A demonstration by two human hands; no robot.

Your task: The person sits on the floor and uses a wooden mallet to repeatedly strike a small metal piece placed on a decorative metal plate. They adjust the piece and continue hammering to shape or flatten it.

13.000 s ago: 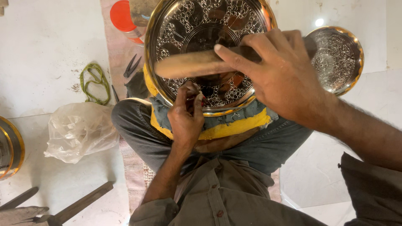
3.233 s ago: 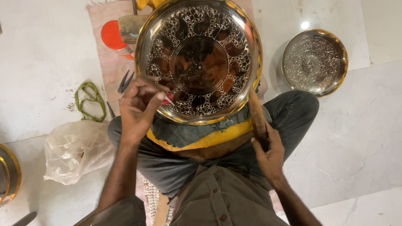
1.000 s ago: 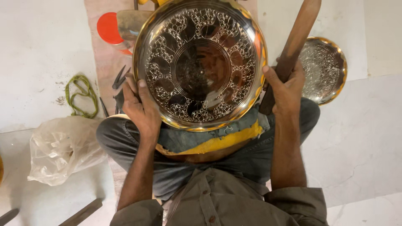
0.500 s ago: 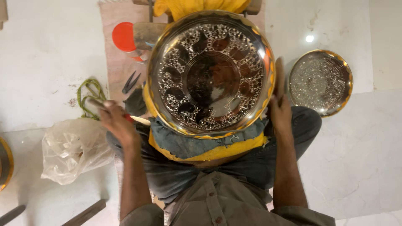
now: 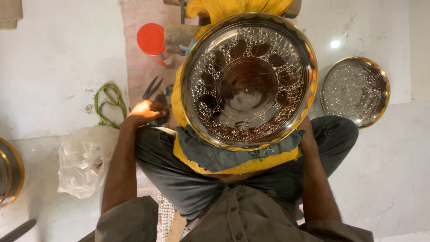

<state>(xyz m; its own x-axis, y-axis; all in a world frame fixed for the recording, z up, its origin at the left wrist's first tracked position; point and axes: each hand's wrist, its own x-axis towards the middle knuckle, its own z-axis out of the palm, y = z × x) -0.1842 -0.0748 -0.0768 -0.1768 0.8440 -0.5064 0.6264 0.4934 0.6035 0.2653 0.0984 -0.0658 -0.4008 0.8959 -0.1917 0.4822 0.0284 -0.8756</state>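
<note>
The engraved brass tray (image 5: 249, 80) looks stiff, slick, fairly heavy; grip its rim. Left hand (image 5: 145, 112) curls beside small pliers (image 5: 151, 88), grasp unclear; right hand hidden.

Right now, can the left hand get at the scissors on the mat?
Probably yes. The left hand is already down on the mat right beside the scissors, with nothing between them; the large engraved plate sits off to the side.

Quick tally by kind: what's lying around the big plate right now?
Engraved metal plates: 2, the large plate on the lap and a smaller plate on the floor
Red-lidded jar: 1
Green cord: 1
Plastic bag: 1
Total: 5
</note>
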